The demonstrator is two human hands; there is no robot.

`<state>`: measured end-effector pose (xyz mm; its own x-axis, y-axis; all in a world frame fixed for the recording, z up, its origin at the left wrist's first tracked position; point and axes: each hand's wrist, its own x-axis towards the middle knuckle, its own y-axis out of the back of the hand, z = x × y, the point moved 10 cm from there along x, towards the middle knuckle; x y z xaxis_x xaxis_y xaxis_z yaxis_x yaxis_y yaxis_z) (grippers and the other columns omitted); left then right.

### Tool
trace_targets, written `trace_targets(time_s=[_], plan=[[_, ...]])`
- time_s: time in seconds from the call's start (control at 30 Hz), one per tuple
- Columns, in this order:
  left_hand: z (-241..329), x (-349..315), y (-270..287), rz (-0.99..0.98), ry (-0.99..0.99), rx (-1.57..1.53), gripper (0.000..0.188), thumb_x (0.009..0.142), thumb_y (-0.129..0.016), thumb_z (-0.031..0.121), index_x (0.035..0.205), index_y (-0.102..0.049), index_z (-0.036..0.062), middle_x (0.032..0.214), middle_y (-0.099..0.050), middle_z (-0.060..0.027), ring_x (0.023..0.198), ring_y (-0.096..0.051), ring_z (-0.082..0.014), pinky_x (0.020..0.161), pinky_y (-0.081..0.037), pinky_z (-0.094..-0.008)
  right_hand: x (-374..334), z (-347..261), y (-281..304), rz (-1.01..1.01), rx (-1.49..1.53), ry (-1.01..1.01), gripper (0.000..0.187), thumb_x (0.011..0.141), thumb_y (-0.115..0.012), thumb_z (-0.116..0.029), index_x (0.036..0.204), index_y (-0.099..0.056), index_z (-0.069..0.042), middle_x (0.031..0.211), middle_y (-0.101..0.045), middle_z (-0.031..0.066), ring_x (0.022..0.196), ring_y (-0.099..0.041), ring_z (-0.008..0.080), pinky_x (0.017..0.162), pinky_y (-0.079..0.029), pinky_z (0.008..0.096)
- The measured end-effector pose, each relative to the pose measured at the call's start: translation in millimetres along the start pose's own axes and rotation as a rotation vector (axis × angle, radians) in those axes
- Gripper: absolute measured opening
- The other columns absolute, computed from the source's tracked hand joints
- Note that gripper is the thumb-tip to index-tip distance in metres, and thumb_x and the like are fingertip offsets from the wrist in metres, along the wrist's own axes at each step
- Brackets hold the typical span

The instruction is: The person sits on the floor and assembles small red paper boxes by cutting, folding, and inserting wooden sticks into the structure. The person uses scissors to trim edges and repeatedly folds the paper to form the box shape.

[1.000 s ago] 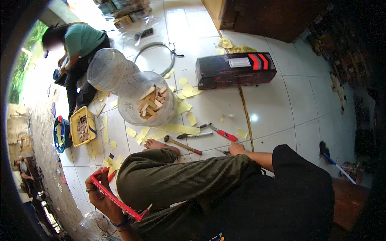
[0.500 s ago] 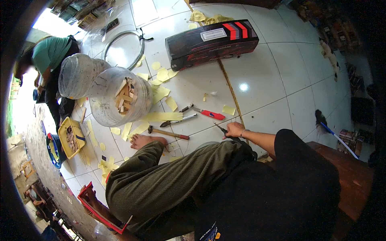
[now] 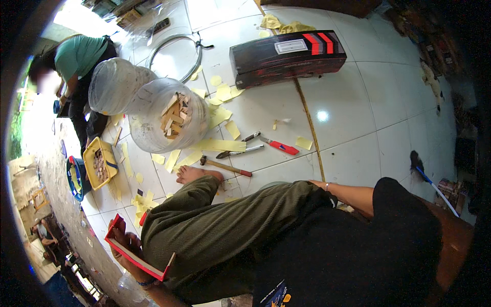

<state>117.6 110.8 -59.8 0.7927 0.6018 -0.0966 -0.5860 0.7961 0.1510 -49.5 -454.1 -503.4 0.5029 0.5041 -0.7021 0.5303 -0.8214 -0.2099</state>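
My left hand, at the lower left beside my bent leg, grips a red three-sided frame with a pale inner side. Its fingers wrap over the long side. My right forearm reaches behind my raised knee. Only the bracelet and the wrist edge show there; the fingers and anything in them are hidden. On the tiles beyond my knee lie a red utility knife, pliers and a wooden-handled hammer.
Clear plastic jars stand at the left, one holding wood pieces. Beyond are a black box and a coiled cable. Yellow paper scraps, a yellow basket and a blue bucket lie around. A person bends over, far left.
My right hand, which held dark scissors in front of my knee, has drawn back behind it. The left hand still holds the red frame. The whole view has shifted slightly.
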Motion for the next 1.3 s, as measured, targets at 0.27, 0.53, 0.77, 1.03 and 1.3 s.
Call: trace_targets(time_s=[0.27,0.53,0.77,1.03,1.3], plan=[[13,-19,-41,-0.471,0.035,-0.034,0.067,0.095,-0.069,0.03,0.149,-0.041,0.0015,0.147,-0.052,-0.0143,0.107,-0.065,-0.0205,0.08,-0.052,-0.0249,-29,-5,-6,0.07,0.471,-0.218,0.023,0.093,-0.066,-0.019,0.104,-0.068,0.0,0.09,-0.069,0.006,0.083,-0.064,0.0141,0.07,-0.053,0.0331],[15,-22,-50,-0.444,0.17,-0.204,0.055,0.102,-0.056,0.027,0.148,-0.042,-0.0014,0.144,-0.053,-0.0202,0.107,-0.064,-0.0245,0.082,-0.052,-0.0291,-9,-69,-11,0.055,0.676,-0.323,0.024,0.095,-0.066,-0.02,0.11,-0.067,-0.001,0.093,-0.069,0.005,0.087,-0.064,0.0133,0.074,-0.054,0.0317],[15,-26,-57,-0.508,0.318,-0.308,0.074,0.089,-0.04,0.038,0.148,-0.04,-0.007,0.143,-0.054,-0.0235,0.114,-0.06,-0.034,0.093,-0.045,-0.0339,11,-110,-45,-0.155,0.995,-0.438,0.023,0.096,-0.068,-0.014,0.115,-0.06,-0.004,0.106,-0.064,-0.0003,0.094,-0.061,0.0118,0.084,-0.051,0.0257],[21,-31,-60,-0.446,0.228,-0.051,0.06,0.099,-0.052,0.028,0.149,-0.038,-0.003,0.107,-0.071,-0.0152,0.093,-0.068,-0.0214,0.088,-0.052,-0.0313,39,-164,-7,-0.051,-0.484,-0.017,0.054,0.086,-0.072,-0.057,0.07,-0.061,-0.006,0.062,-0.053,0.0031,0.064,-0.051,0.0135,0.059,-0.041,0.0347],[61,-21,-74,-0.424,0.123,-0.447,0.035,0.101,-0.054,0.021,0.134,-0.052,0.0096,0.125,-0.059,-0.0122,0.088,-0.059,-0.0177,0.078,-0.054,-0.0346,38,-393,-43,0.551,-0.585,0.366,0.058,0.073,-0.078,-0.065,0.081,-0.07,-0.008,0.089,-0.067,0.0063,0.09,-0.065,0.0232,0.091,-0.037,0.0457]])
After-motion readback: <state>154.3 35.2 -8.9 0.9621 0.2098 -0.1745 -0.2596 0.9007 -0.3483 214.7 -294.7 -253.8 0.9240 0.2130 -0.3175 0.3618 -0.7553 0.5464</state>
